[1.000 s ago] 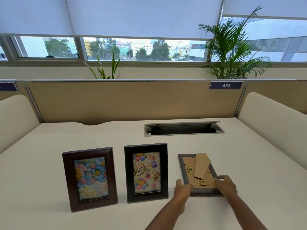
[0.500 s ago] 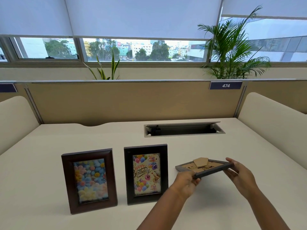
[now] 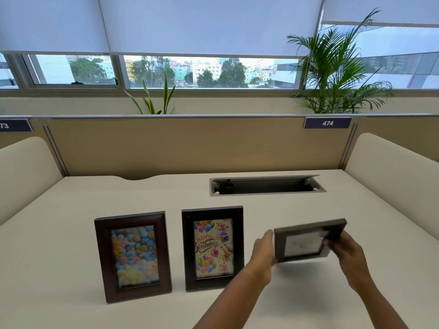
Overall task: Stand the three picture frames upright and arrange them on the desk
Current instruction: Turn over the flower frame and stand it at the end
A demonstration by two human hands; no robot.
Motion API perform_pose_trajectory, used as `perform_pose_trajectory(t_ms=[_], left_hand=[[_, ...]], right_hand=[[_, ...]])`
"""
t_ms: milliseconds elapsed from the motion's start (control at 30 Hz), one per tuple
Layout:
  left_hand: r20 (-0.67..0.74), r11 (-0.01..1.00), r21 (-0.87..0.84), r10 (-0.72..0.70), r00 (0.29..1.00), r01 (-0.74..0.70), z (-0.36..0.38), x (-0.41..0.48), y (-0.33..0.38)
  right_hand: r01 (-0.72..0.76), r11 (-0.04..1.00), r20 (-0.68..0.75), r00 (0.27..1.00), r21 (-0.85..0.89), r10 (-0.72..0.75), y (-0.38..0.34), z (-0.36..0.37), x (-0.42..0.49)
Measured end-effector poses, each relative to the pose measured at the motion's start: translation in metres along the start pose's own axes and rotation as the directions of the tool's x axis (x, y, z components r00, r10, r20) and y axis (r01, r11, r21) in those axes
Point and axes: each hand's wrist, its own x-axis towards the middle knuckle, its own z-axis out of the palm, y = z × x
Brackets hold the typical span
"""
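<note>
Above the right part of the cream desk top (image 3: 71, 210), both hands grip a blurred grey rectangular picture frame (image 3: 306, 241) clear of the surface: the left hand (image 3: 262, 251) clasps its left short edge and the right hand (image 3: 348, 249) its right short edge. The frame's glazed front faces the camera, its long axis running left to right with the right end tilted slightly higher; its picture is too blurred to read. Just left of the left hand, a dark brown wooden frame with a "Happy Birthday" balloon picture (image 3: 213, 248) stands upright, long axis vertical. Further left, apart from it, a reddish-brown wooden frame with a flower picture (image 3: 133, 256) stands upright likewise.
</note>
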Motion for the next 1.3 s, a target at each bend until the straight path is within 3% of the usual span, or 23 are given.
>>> perform_pose_trajectory(t_ms=[67,167,400,567,767,900,1300], left_hand=[[0.018,0.986,0.163,0.027,0.999,-0.03,-0.004,0.002,-0.006],[0.064,0.974,0.222,0.025,0.998,-0.039,-0.006,0.009,-0.013],[0.224,0.993,0.106,0.025,0.974,-0.049,-0.011,0.028,-0.026],[0.243,0.996,0.094,-0.008,0.97,-0.015,-0.017,0.033,-0.017],[0.229,0.989,0.149,-0.019,0.973,-0.016,-0.02,0.035,-0.018],[0.253,0.996,0.074,0.022,0.967,-0.042,-0.021,0.034,-0.021],[0.089,0.985,-0.086,0.156,0.984,-0.149,-0.019,0.036,-0.026]], right_hand=[[-0.005,0.999,0.0,1.0,0.051,0.005,-0.005,0.001,0.001],[-0.036,0.989,0.035,0.999,0.141,0.031,-0.017,0.005,0.003],[-0.096,0.983,0.149,0.986,0.159,0.072,-0.03,0.022,0.0],[-0.104,0.985,0.169,0.982,0.139,0.08,-0.025,0.032,-0.007],[-0.116,0.983,0.09,0.991,0.143,0.104,-0.021,0.034,-0.008],[-0.119,0.978,0.087,0.991,0.171,0.105,-0.024,0.037,-0.011],[-0.138,0.986,0.106,0.986,0.097,0.128,-0.005,0.044,-0.009]])
